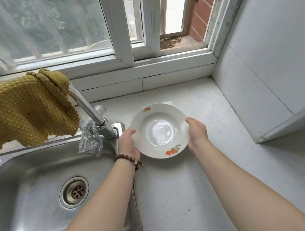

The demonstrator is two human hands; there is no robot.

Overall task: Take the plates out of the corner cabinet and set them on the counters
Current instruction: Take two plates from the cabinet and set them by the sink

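A white plate [159,131] with small orange fruit prints on its rim is held level just over or on the pale speckled counter [203,181], right of the sink. My left hand [128,143], with a bead bracelet on the wrist, grips the plate's left rim. My right hand [196,131] grips its right rim. I cannot tell whether the plate's underside touches the counter. The corner cabinet is not in view.
A steel sink [42,194] lies to the left, with a tap [94,114] carrying a yellow cloth [26,112] and a silver mesh scrubber [90,139]. A window sill [143,72] runs behind. A white tiled wall [267,64] bounds the counter on the right.
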